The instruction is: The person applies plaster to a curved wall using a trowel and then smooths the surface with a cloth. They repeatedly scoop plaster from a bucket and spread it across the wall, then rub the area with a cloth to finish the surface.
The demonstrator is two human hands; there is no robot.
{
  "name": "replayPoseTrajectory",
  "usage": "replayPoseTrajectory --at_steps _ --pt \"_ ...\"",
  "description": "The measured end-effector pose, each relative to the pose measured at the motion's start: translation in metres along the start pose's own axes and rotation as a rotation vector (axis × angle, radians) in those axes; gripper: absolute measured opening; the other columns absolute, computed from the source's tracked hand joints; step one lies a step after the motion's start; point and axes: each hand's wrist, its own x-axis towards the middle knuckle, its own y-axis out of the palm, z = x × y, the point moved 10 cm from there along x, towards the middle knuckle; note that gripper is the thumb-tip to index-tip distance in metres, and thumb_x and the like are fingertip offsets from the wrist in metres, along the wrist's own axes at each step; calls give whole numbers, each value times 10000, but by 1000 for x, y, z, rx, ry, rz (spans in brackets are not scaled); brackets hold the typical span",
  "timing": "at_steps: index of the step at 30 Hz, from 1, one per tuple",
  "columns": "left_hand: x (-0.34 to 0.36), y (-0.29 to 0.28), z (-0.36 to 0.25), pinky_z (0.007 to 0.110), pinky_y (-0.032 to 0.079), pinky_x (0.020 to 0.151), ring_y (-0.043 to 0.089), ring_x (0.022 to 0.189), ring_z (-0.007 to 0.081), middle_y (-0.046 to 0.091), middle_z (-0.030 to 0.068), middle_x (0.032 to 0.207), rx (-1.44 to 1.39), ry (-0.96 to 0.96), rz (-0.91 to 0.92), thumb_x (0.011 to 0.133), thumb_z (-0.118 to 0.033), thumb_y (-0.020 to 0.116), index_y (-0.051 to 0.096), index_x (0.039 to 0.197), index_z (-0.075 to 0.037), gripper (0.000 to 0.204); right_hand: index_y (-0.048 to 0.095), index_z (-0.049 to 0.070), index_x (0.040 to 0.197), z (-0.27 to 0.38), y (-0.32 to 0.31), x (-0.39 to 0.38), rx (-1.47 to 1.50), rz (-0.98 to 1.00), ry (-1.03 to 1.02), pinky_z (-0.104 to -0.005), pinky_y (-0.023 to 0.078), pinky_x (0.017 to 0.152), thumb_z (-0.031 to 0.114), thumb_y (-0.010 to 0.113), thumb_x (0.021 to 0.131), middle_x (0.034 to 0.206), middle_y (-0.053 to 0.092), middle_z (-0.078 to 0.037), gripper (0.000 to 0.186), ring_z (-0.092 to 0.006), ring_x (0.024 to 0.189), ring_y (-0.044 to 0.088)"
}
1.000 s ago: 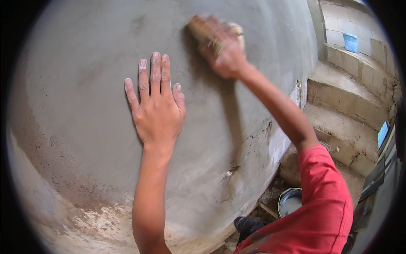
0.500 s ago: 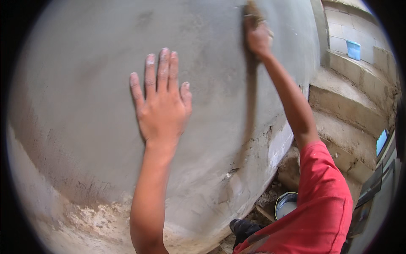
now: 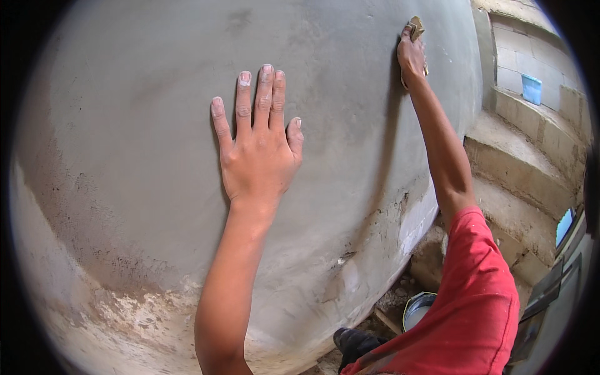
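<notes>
A grey plastered wall (image 3: 169,169) fills most of the view, smooth and damp-looking in its upper part. My left hand (image 3: 259,150) lies against it with the fingers stretched out and holds nothing; pale grey residue coats its fingertips. Higher up and to the right, at the end of my outstretched arm, my right hand (image 3: 411,57) is closed around a tan, sponge-like pad (image 3: 417,26). The pad sticks out above the fingers and at the side of the palm, and the hand hides the rest. It is pressed to or very near the wall.
Rough concrete steps (image 3: 519,162) climb along the right side, with a light blue container (image 3: 532,89) on a ledge above. A bucket (image 3: 417,310) with greyish liquid stands low, beside my red sleeve (image 3: 469,281). Rubble lies at the wall's foot, near a dark shoe (image 3: 356,344).
My right hand has moved with the pad a little right and down over the wall. My left hand stays flat, appearing slightly farther right as the view shifts.
</notes>
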Motion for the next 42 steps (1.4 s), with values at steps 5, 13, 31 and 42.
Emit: replayPoseTrajectory --at_steps 5,13,31,42 --pt "0 5 0 558 199 1354 310 1630 204 337 -75 1774 37 -9 16 1080 -481 522 311 1731 -270 716 475 120 1643 120 28 -117 -174 241 -1154 -501 287 1299 347 635 1071 1632 519 -215 635 -399 1552 428" --pt "-1 1 1 563 214 1346 335 1619 205 371 -77 1758 -24 -3 -16 1066 -452 556 341 1721 -269 714 531 -17 1550 -9 6 -5 9 135 114 -537 412 1190 602 427 1119 1471 619 -309 762 -463 1375 588" --pt "-1 3 0 555 211 1351 330 1620 195 345 -93 1768 47 -11 -1 1080 -492 519 330 1725 -274 707 503 64 1614 72 6 -138 -78 302 -1011 -524 279 1298 381 619 1073 1656 494 -210 638 -409 1565 404" --pt "0 0 0 567 236 1339 369 1599 190 400 -94 1741 53 -12 -53 1054 -499 555 403 1696 -277 696 550 151 1598 105 -11 -154 -84 154 -1008 -567 318 1271 391 597 1073 1629 536 -178 579 -414 1511 477"
